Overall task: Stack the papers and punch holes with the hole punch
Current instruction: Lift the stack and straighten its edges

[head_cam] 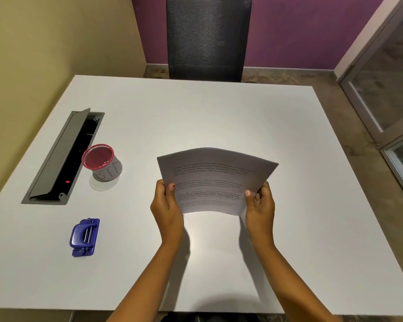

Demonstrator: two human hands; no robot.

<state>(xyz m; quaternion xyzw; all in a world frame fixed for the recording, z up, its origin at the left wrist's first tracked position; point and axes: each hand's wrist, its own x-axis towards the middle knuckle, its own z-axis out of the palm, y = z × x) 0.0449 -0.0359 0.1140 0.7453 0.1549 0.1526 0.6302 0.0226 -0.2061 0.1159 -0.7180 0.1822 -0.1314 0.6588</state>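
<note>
A stack of printed white papers [215, 180] is held upright above the middle of the white table [196, 112], bowed slightly, its lower edge lifted off the surface. My left hand [166, 205] grips the stack's left edge with the thumb on the front. My right hand [260, 205] grips the right edge the same way. A blue hole punch [84, 237] lies flat on the table at the front left, well apart from both hands.
A red-rimmed mesh pen cup [101, 162] stands left of the papers. Beside it a grey cable hatch [63, 156] is sunk in the table with its lid open. A black mesh chair [207, 38] stands behind the far edge. A glass door [386, 89] is at the right.
</note>
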